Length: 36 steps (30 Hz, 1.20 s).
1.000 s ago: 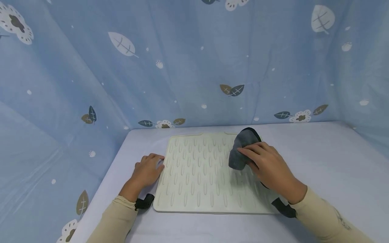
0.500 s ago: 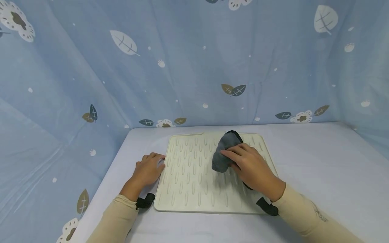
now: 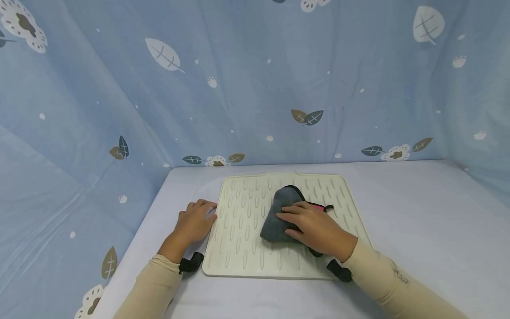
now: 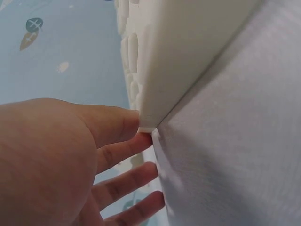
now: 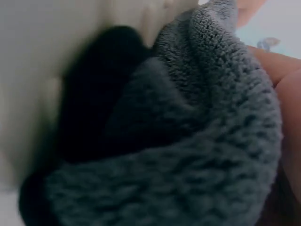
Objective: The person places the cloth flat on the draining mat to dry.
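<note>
A cream ridged drying mat (image 3: pixel 239 230) lies flat on the table. My left hand (image 3: pixel 194 223) rests at its left edge, thumb and index fingertip touching the mat's side; in the left wrist view the fingers (image 4: pixel 127 181) are fairly straight and spread. On the middle of the mat sits a folded grey fleecy cloth (image 3: pixel 275 226) with black edging and a bit of pink at its right side. My right hand (image 3: pixel 314 226) lies over this cloth with its fingers extended and slightly apart. In the right wrist view the cloth (image 5: pixel 225 117) bulges in a thick fold beneath the hand.
The table (image 3: pixel 402 208) has a white covering that extends past the mat on every side. Behind and to the left hangs a blue curtain (image 3: pixel 255 88) printed with leaves and flowers. Black straps (image 3: pixel 338 270) stick out below both wrists.
My right hand has carried the cloth leftward across the mat, then lowered it towards the viewer. Its fingers have gone from pinching the cloth to lying over it. The left hand stays put.
</note>
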### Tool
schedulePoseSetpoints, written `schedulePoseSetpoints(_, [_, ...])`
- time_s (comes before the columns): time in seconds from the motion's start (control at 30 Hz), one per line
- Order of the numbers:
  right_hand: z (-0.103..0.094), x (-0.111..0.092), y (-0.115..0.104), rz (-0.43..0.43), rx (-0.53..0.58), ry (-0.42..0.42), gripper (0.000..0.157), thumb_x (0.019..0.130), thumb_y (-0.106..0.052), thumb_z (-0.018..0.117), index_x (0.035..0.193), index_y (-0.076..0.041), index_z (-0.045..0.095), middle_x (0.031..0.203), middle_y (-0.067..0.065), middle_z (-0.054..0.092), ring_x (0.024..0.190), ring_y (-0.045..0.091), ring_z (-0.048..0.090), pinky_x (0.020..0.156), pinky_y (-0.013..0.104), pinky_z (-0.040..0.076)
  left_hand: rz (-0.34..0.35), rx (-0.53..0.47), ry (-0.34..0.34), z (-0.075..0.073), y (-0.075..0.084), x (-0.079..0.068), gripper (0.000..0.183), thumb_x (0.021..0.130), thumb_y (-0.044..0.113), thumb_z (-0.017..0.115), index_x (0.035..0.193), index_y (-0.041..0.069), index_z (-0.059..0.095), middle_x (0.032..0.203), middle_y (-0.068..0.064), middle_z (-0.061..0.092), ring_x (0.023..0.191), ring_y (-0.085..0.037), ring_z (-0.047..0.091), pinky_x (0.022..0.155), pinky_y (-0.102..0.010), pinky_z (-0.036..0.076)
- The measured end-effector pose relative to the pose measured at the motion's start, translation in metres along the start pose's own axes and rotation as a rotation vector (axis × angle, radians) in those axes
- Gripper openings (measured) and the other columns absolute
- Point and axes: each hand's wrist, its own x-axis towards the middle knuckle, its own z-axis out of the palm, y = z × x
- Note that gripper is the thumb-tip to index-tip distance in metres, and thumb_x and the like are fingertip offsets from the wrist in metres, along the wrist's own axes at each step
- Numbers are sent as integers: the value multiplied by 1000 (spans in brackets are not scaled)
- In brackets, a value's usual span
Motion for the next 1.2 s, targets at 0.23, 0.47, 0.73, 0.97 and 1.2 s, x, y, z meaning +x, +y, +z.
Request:
schedulePoseSetpoints(0.23, [0,-12,7,-25,34,-167,49,96,-27,67,141,-9,57,149,16,52,139,41,46,108,54,44,4,4,-8,0,2,0,40,101,27,58,138,12,59,144,-18,51,133,-44,45,98,-66,37])
schedulePoseSetpoints(0.47, [-4,-20,10,0,87,-110,48,96,-27,68,141,-11,58,147,14,53,136,37,50,105,51,47,-10,6,-21,-1,-1,-1,40,101,27,58,138,12,58,144,-17,51,133,-44,44,100,-66,36])
schedulePoseSetpoints(0.73, [-15,-39,31,179,56,59,36,91,-19,74,126,-12,68,121,8,65,112,26,63,88,43,55,-9,-3,-27,3,-3,0,40,102,27,56,139,13,57,144,-17,51,134,-44,43,99,-66,36])
schedulePoseSetpoints(0.97, [-21,-48,39,358,150,-30,19,97,-33,66,94,-16,73,88,-6,63,82,11,59,67,31,50,0,-8,-26,3,-2,-2,39,102,26,56,138,13,58,144,-18,51,134,-45,43,98,-67,36])
schedulePoseSetpoints(1.2, [-16,-49,38,334,139,-43,21,92,-38,71,88,-18,66,81,-8,57,71,5,50,60,24,43,8,0,-24,0,0,-1,39,102,27,55,138,13,58,144,-19,50,134,-45,42,99,-67,36])
